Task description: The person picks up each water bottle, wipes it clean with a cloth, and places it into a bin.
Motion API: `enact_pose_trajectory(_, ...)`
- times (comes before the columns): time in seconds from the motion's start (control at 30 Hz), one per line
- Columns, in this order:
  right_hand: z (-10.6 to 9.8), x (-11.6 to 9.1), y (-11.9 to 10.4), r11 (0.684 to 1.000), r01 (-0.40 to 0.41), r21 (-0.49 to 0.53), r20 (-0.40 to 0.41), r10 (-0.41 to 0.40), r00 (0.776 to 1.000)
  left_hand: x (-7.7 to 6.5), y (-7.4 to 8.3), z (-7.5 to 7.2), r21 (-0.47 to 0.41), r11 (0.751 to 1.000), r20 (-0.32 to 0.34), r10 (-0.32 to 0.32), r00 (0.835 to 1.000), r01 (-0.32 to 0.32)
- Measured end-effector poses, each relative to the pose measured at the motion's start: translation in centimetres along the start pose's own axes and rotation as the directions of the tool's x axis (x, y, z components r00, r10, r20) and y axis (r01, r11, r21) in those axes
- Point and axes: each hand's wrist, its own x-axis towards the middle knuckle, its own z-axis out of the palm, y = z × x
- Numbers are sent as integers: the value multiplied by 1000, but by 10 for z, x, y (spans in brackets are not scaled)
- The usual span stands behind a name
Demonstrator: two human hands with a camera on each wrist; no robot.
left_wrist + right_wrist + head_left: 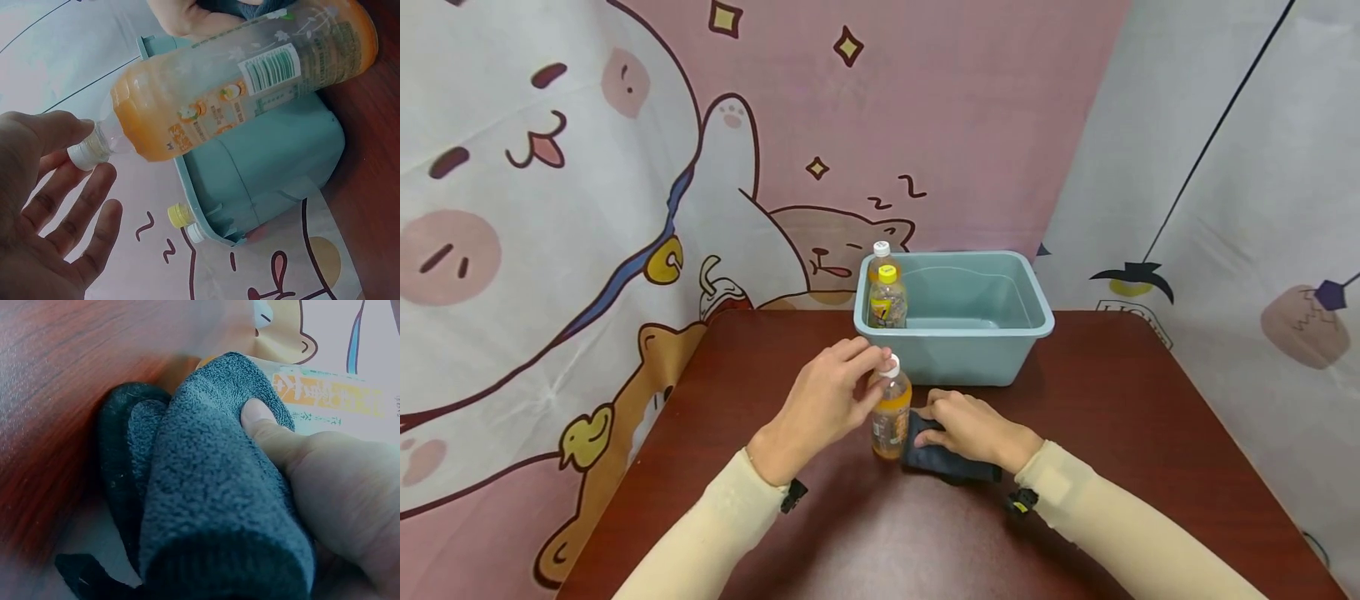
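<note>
A clear plastic bottle point(891, 425) with an orange band near its top stands upright on the table. My left hand point(823, 398) pinches its white cap point(87, 153) between thumb and fingers, with the other fingers spread in the left wrist view. On the bottle's right side, my right hand point(976, 427) grips a dark grey-blue cloth point(206, 456) with a black edge. The cloth is folded over and lies right against the lower bottle point(219, 100). My right thumb presses on the cloth in the right wrist view, while the other fingers are mostly hidden there.
Behind the bottle stands a blue-green plastic tub point(955, 358). Inside its left end are two bottles, one with a yellow cap point(887, 273) and one with a white cap point(882, 248). A printed curtain point(970, 125) hangs behind the dark red-brown table point(760, 350).
</note>
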Motion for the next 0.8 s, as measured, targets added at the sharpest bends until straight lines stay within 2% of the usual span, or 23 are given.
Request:
enact_pose_trajectory(0.17, 1, -2, 1, 999, -32, 18, 8, 32, 999, -2, 2, 5, -11, 999, -21, -33, 999, 32)
enact_pose_trajectory(0.43, -2, -6, 0, 1000, -13, -3, -54, 13, 998, 1, 5, 7, 29, 1000, -86, 3, 996, -1)
enact_pose_trajectory(0.6, -8, -6, -1, 1000, -2, -4, -85, 2, 996, 2, 3, 6, -24, 1000, -102, -4, 995, 1)
enact_pose_trajectory(0.8, -19, -10, 0, 999, -24, 23, -103, 27, 994, 0, 2, 3, -108, 994, -64, -34, 997, 26)
